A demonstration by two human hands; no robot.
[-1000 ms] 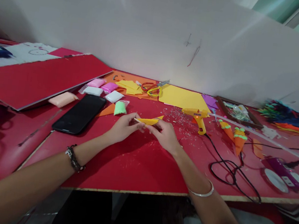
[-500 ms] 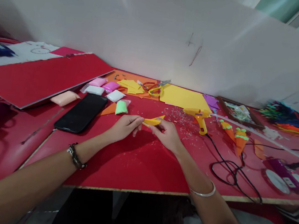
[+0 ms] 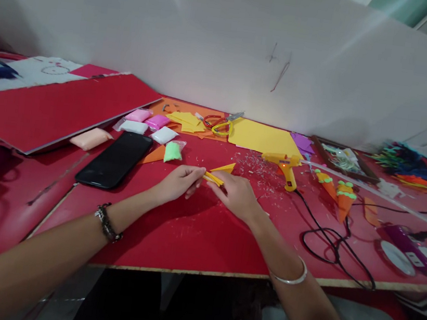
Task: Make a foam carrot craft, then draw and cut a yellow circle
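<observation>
Both hands meet over the middle of the red table (image 3: 195,236). My left hand (image 3: 177,182) pinches the left end of a folded yellow paper piece (image 3: 217,175). My right hand (image 3: 237,195) grips the same piece from the right, fingers curled round it. The paper's pointed tip sticks up and to the right, above the right hand. A yellow glue gun (image 3: 284,165) stands a short way to the right, its black cord (image 3: 328,243) looping toward the table's front edge.
A black phone (image 3: 116,160) lies left of the hands, with small clay packets (image 3: 150,128) and a green packet (image 3: 172,151) behind it. Yellow sheets (image 3: 259,136) and scissors (image 3: 220,123) lie by the wall. Two paper carrots (image 3: 335,193) sit right; a red board (image 3: 55,105) rests left.
The yellow paper piece has been folded shorter and tilted, its tip now pointing up and right. Both hands sank slightly toward the table and drew closer together.
</observation>
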